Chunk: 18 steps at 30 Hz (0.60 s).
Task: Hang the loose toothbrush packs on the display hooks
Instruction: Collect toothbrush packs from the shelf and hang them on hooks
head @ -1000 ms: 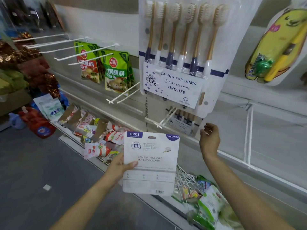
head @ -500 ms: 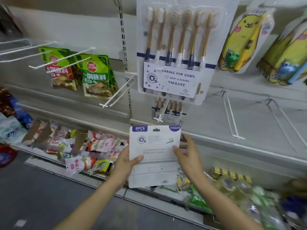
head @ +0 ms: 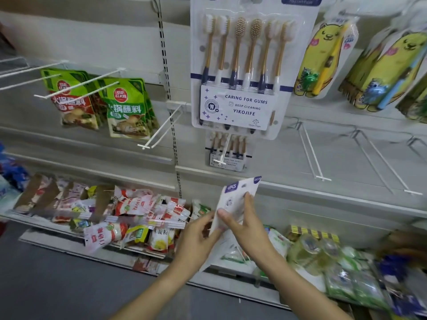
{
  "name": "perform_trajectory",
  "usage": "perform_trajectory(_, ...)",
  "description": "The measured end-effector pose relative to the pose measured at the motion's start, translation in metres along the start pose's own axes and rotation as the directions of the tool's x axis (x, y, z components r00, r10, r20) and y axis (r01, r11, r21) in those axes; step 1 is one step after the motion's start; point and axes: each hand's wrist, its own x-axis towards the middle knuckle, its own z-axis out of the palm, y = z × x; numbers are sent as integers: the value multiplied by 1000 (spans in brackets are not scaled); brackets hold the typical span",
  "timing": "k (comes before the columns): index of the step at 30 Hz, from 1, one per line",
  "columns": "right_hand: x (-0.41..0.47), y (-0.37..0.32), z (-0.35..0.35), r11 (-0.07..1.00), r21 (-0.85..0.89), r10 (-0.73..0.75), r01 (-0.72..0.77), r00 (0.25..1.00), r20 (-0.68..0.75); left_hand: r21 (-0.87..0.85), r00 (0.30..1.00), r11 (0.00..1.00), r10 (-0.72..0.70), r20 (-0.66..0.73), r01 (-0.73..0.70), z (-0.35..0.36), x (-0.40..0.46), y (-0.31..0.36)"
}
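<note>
A loose white toothbrush pack point(head: 235, 197) with a purple top is held between both hands, turned nearly edge-on and tilted right. My left hand point(head: 196, 239) grips its lower left edge. My right hand point(head: 245, 222) holds its right side, thumb in front and fingers on its face. Above hangs a large six-brush pack point(head: 242, 72) on an upper hook. Just over the held pack, a white double-wire hook point(head: 223, 155) sticks out with another toothbrush pack point(head: 228, 153) hanging at its back.
Bare wire hooks point(head: 314, 153) jut out to the right, and another one point(head: 159, 132) to the left. Green sauce pouches point(head: 124, 107) hang at left. Yellow children's toothbrush packs point(head: 323, 58) hang upper right. Snack packets point(head: 138, 213) fill the low shelf.
The pack faced me flat with its back showing; now both hands have turned it edgewise and tilted it. My right hand came down from the shelf rail onto the pack. The view shifted right.
</note>
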Motion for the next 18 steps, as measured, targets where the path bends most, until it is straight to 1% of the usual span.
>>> perform_trajectory(4,-17,-12,11,998,-33,-49,49,999,-7,169,992,978,116,39,-121,12,-8,9)
perform_trajectory(6,-20,-14,12,995,-18,-104,102,989,-104,220,984,960,157,79,-171,15,-11,11)
perform_trajectory(8,-20,-15,11,993,6,-111,115,970,-216,247,977,948,171,128,-199,17,-14,11)
perform_trajectory(10,-20,-14,6,993,37,-102,115,962,-253,242,966,947,162,201,-210,16,-15,9)
perform_trajectory(12,-19,-13,2,993,50,-93,109,965,-246,174,961,972,115,251,-161,13,-12,4)
perform_trajectory(14,-19,-12,-4,992,69,-88,106,971,-224,100,969,991,59,240,-85,5,-9,-5)
perform_trajectory(18,-23,-21,-20,977,187,-82,105,988,-129,23,996,997,-74,40,73,-22,1,-36)
